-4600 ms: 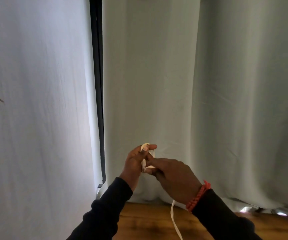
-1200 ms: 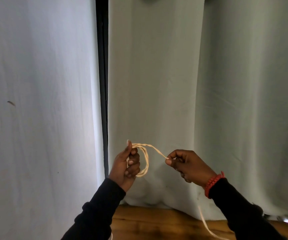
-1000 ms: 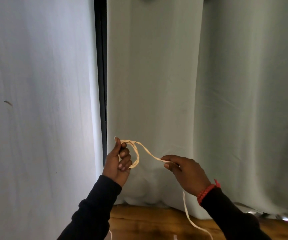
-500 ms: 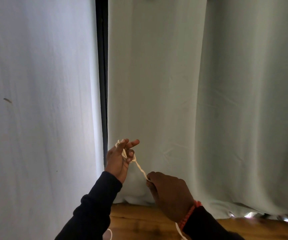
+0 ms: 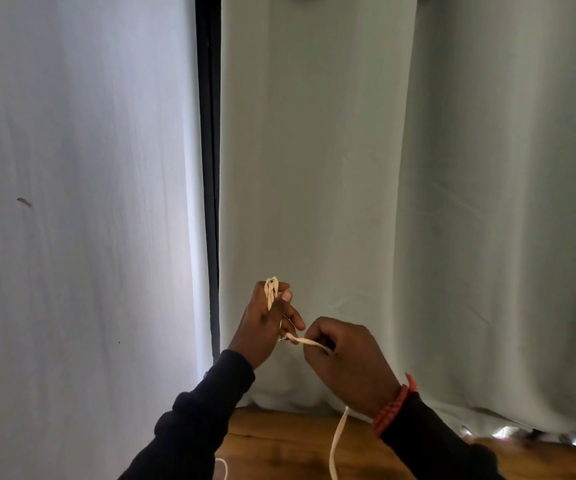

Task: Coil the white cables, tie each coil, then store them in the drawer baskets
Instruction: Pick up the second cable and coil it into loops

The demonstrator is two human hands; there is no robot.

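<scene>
Now white cable [image 5: 309,341] between left hand [image 5: 266,327] and right hand [image 5: 349,365].

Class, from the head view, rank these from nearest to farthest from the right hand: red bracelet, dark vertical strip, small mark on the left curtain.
1. Red bracelet: on the right hand's own wrist.
2. Dark vertical strip: to the left, between the curtains.
3. Small mark: far left, higher up.

A home room: pale curtains [image 5: 314,168] over a wooden floor [image 5: 279,441].
</scene>
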